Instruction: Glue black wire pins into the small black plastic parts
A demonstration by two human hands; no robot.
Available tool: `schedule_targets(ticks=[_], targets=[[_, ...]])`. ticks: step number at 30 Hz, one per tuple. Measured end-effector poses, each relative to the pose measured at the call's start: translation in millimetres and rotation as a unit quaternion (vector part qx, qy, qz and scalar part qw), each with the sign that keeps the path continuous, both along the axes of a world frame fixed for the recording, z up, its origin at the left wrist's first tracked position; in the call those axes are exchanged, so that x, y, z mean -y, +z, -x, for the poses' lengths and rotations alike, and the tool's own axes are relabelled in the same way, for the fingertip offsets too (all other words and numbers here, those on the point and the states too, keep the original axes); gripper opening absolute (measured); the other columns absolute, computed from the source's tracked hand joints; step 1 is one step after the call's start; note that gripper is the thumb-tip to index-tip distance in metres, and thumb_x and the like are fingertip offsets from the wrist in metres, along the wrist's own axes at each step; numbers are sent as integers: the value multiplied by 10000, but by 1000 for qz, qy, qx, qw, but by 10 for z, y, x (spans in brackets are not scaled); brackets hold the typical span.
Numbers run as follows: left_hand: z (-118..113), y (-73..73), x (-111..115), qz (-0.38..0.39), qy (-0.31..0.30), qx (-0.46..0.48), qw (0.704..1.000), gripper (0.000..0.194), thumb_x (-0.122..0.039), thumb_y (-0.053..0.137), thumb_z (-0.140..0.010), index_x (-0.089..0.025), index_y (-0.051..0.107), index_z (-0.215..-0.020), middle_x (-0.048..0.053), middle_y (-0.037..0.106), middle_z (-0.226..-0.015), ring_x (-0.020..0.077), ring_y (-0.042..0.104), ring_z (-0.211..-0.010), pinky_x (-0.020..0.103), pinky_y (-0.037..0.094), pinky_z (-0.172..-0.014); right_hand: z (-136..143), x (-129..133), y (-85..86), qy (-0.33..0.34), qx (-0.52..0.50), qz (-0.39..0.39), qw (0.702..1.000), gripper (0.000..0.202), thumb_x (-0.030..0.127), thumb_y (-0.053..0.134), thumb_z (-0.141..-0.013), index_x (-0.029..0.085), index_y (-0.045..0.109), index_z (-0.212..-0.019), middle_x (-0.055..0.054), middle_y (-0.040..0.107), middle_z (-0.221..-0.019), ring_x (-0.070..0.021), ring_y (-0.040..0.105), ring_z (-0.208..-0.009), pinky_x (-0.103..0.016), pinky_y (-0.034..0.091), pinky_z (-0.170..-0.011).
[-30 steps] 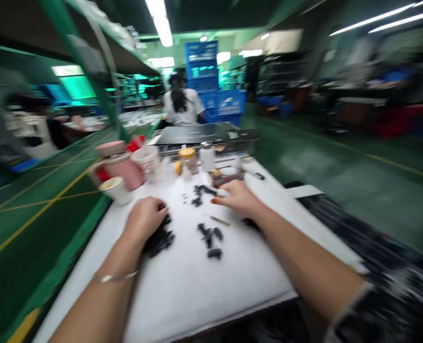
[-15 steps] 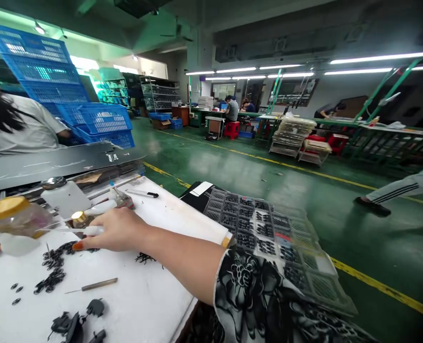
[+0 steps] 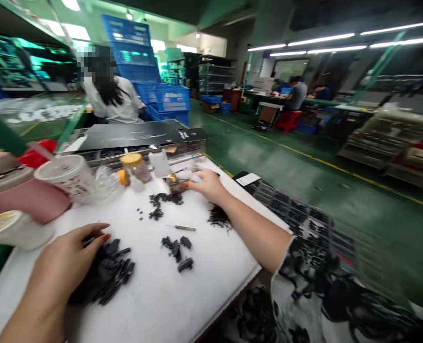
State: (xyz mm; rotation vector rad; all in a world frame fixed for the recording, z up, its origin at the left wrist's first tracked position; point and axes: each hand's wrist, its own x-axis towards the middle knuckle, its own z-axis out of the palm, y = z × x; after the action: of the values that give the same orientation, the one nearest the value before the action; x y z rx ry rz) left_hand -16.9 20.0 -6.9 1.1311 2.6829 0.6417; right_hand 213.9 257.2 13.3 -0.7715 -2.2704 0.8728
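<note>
My right hand [image 3: 210, 185] reaches to the far right part of the white work surface [image 3: 140, 309]. Its fingers are closed on a small white tube-like piece [image 3: 196, 178], mostly hidden and blurred. Close beside it stands a small bottle with a gold cap [image 3: 172, 178]. My left hand [image 3: 63, 259] lies over a pile of black plastic parts [image 3: 113, 271], index finger and thumb apart; its other fingers are hidden. Between the hands are a few black parts [image 3: 177, 250], a thin pick-like tool [image 3: 185, 228] and a cluster of small black rings [image 3: 157, 205].
A yellow-lidded jar [image 3: 135, 166], a white bottle [image 3: 159, 162] and a paper cup [image 3: 66, 176] line the back. Thin black pieces [image 3: 219, 216] lie under my right forearm. A compartment case [image 3: 311, 224] is at the right. A person [image 3: 120, 102] sits beyond, near blue crates [image 3: 170, 100].
The view has swung left, bringing my left hand, the black pile and the cups into sight. My right hand stays near the bottles, still gripping the white piece.
</note>
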Motion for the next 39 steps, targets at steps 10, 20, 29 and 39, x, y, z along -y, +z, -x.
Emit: schedule_targets(ticks=[10, 20, 29, 39], targets=[[-109, 52, 56, -65, 8, -60, 996, 228, -467, 579, -741, -284, 688, -822, 7, 681, -840, 221, 586, -748, 299, 391, -661, -193, -154, 131, 2, 147, 7, 989, 255, 379, 623, -705, 130, 677, -718, 5, 583, -610, -128, 500, -618, -224, 319, -581], [-91, 103, 87, -24, 35, 5, 999, 350, -558, 581, -712, -294, 731, -886, 32, 705, -822, 251, 610, -751, 318, 414, -647, -390, -281, 110, 11, 325, 22, 945, 107, 167, 718, -560, 175, 727, -666, -17, 650, -620, -158, 576, -645, -227, 362, -562], [-77, 114, 158, -8, -9, 9, 1000, 323, -462, 588, -720, -305, 716, -971, 41, 705, -817, 253, 621, -747, 305, 418, -624, -380, -278, 88, 12, 356, 9, 934, 101, 176, 681, -617, 161, 709, -713, -19, 645, -664, -144, 566, -664, -211, 370, -584], [-117, 216, 184, -9, 56, 19, 998, 306, -516, 579, -736, -308, 670, -940, -9, 678, -764, 215, 588, -690, 303, 376, -598, -442, -239, 188, 22, 325, 20, 945, 64, 122, 625, -631, 166, 660, -662, -22, 635, -633, -141, 560, -622, -216, 353, -541]])
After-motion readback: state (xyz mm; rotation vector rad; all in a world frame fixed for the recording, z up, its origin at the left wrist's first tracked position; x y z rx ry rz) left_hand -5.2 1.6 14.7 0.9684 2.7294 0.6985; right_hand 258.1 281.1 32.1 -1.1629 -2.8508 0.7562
